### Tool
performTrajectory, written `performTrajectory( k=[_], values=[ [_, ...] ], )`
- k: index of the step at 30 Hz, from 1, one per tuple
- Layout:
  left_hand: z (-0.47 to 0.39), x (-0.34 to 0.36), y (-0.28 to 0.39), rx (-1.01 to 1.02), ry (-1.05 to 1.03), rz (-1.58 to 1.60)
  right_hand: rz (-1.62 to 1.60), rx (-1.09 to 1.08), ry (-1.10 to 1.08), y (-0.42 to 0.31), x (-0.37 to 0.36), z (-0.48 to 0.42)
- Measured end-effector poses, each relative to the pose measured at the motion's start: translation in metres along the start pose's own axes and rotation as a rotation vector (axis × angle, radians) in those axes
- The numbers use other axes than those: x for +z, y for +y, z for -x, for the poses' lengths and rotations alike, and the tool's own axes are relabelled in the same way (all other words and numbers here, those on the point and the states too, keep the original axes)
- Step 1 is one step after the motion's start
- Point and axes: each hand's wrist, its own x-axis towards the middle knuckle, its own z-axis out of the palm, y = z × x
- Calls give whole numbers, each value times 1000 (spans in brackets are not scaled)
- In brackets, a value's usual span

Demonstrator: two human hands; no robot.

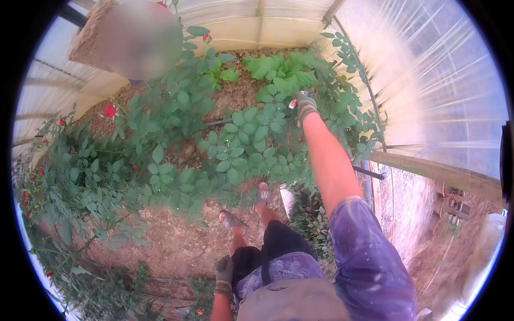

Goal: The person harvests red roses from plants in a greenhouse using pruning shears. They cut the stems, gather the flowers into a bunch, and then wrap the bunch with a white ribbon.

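My right hand (pixel 306 107), in a knitted work glove, reaches far forward over the rose bushes. It is closed around a small hand tool (pixel 292 104) with an orange part and a greyish-metal part; the fingers and leaves hide the rest, so its exact kind is unclear. Just beyond the hand grows a clump of broad light-green leafy plants (pixel 281 70). Compound-leaved rose foliage (pixel 253 128) spreads below and left of my right arm. My left hand (pixel 224 269), also gloved, hangs low beside my thigh, apart from the plants. Its finger position is not clear.
Rose bushes with red blooms (pixel 110 110) fill the left side. Translucent plastic sheeting (pixel 433 80) curves around, with a wooden rail (pixel 437 164) at right. A dark pipe (pixel 368 172) juts near my right arm. My sandalled feet stand on a dirt path (pixel 172 236). A blurred patch covers the upper left.
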Motion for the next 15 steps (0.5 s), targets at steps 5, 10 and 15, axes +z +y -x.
performTrajectory(
  k=[5, 10, 15],
  values=[
    [43, -16, -11, -215, 40, 91, 803, -4, 68, 28, 1, -148],
    [58, -17, -9, -278, 110, 157, 713, 157, 171, 48, -23, -209],
    [0, -1, 160, 276, 91, -113, 594, 139, 225, 41, -3, -197]
  ],
)
